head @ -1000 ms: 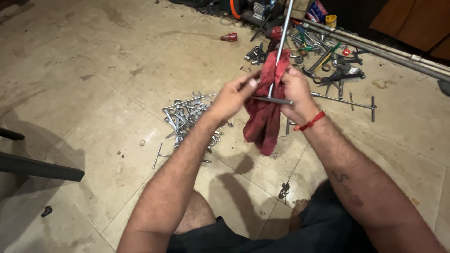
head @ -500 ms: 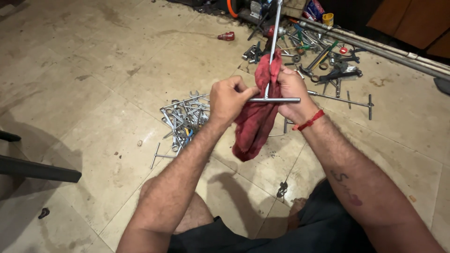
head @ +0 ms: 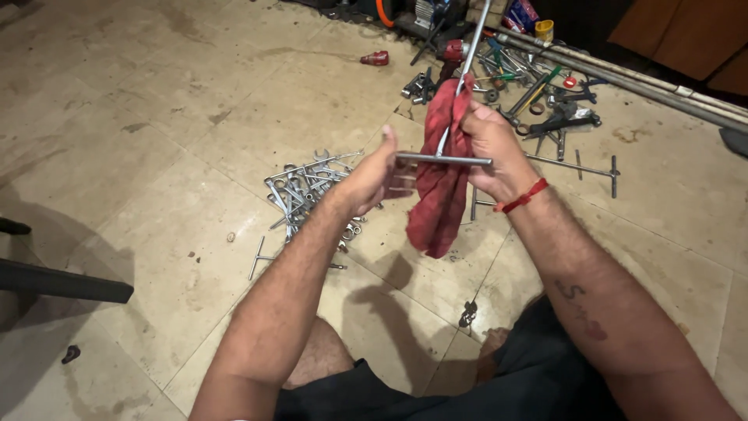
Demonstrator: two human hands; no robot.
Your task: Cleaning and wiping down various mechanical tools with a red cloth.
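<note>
I sit on a tiled floor and hold a long steel T-handle wrench (head: pixel 444 159) up in front of me, its shaft pointing away and upward. My right hand (head: pixel 495 148) is closed around a red rag (head: pixel 440 203) wrapped on the shaft just above the crossbar; the rest of the rag hangs down. My left hand (head: pixel 374 175) is at the crossbar's left end with its fingers spread, touching or just off the bar.
A pile of spanners (head: pixel 308 187) lies on the floor behind my left hand, with a small T-wrench (head: pixel 257 257) beside it. Another long T-handle wrench (head: pixel 580 168) and a heap of mixed tools (head: pixel 538 93) lie at the back right, beside metal pipes (head: pixel 662 90). A dark bar (head: pixel 62 284) juts in at left.
My left hand has let go of the crossbar and opened, sliding toward its left end. The rag and my right hand have shifted slightly up the shaft.
</note>
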